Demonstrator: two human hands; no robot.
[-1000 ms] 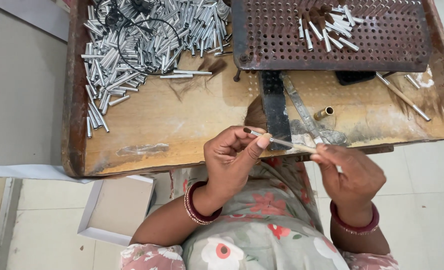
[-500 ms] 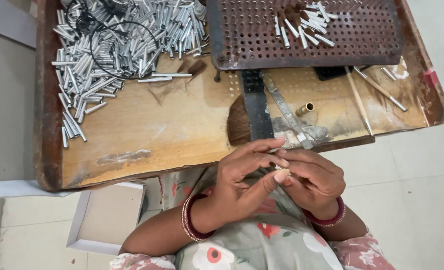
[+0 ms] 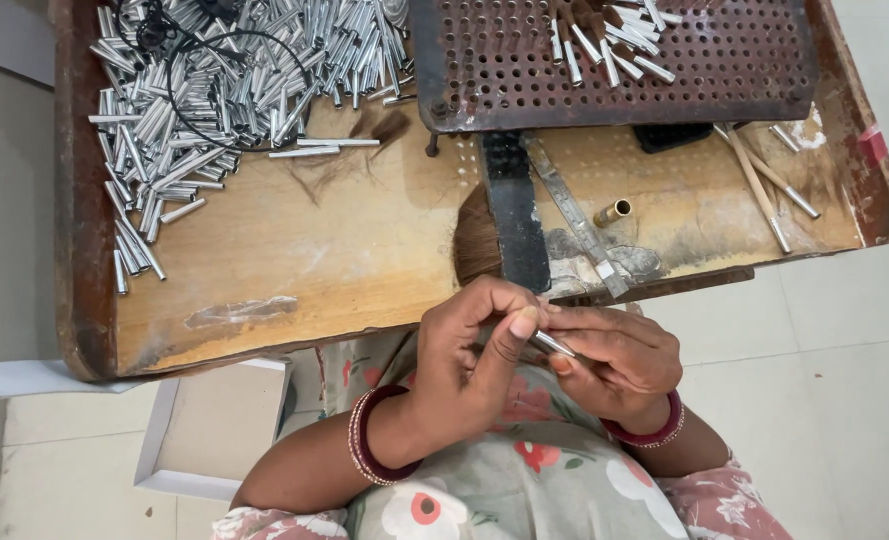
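So both hands are pinched together just off the near edge of the wooden tray, right over the lap; the left hand has thumb and fingers closed around one end of a small silver metal tube, and the right hand is curled shut on the other end, so only a short shiny bit shows between them.

My guess on handling: the tube looks thin-walled and very light, stiff but probably easy to dent if you squeeze hard; it's polished, so likely slippery; I'd hold it near the ends with fingertip pads, like it's held here, and not across the middle.

Surface stuff, clock-style from the hands: at about 10 to 11 o'clock there's a big loose pile of silver tubes with a black wire loop lying on it; at 12 o'clock a black bar and a metal strip run toward the hands, with a brown tuft of bristles just beside the bar; a brass ferrule sits near the strip; at 1 o'clock a rusty perforated plate carries a few more tubes; a couple of thin sticks lie at 2 o'clock.

Room-wise it's pale floor tiles all around; a shallow white box sits on the floor at 8 o'clock.
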